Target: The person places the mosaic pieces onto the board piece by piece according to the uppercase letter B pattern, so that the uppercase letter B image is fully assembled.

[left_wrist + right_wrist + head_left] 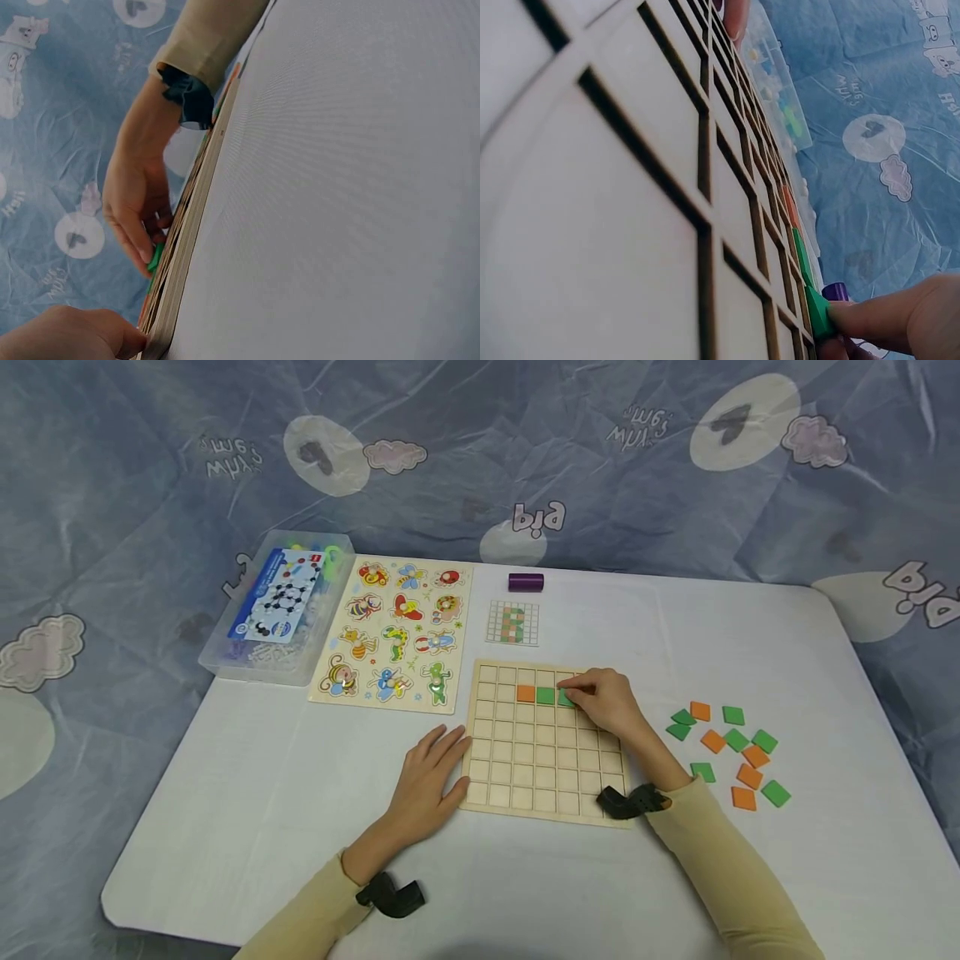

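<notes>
A wooden grid board (532,760) lies on the table in the head view. In one of its upper rows sit an orange tile (527,693) and, right beside it, a green tile (546,695). My right hand (606,700) pinches another green tile (819,311) at the cell just right of these; in the right wrist view that tile is tilted against the grid. My left hand (427,781) rests flat with spread fingers, its fingertips touching the board's left edge. The left wrist view shows its thumb (112,334) at the board's side.
Loose orange and green tiles (744,799) lie scattered to the right. Behind the board are a small printed grid card (513,623) and a purple cylinder (526,582). An insect puzzle board (390,635) and a clear plastic box (277,610) stand at the back left.
</notes>
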The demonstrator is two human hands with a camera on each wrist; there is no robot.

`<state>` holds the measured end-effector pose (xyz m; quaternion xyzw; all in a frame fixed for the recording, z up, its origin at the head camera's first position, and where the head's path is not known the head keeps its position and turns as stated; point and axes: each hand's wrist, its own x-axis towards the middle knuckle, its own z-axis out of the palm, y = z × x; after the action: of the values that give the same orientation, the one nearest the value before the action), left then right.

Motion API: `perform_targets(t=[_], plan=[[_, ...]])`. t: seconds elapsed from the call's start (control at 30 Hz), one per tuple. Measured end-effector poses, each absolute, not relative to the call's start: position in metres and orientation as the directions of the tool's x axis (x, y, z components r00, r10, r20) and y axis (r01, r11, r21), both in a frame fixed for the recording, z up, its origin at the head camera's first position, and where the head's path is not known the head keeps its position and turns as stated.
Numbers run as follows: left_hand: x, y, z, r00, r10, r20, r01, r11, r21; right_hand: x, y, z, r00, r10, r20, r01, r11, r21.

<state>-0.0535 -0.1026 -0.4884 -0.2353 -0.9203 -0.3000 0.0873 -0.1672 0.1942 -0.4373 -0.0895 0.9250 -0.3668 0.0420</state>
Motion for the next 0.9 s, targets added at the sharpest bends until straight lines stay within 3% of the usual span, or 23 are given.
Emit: perform_targets(t=[0.9], plan=[[-0.0536,-0.1023,-0.4884,-0.88,0.377,0.29,0.475,0.716,0.511,-0.1663,0.1921,-0.4392,-0.976,-0.198,0.086,-0.203,0.71,-0.674]])
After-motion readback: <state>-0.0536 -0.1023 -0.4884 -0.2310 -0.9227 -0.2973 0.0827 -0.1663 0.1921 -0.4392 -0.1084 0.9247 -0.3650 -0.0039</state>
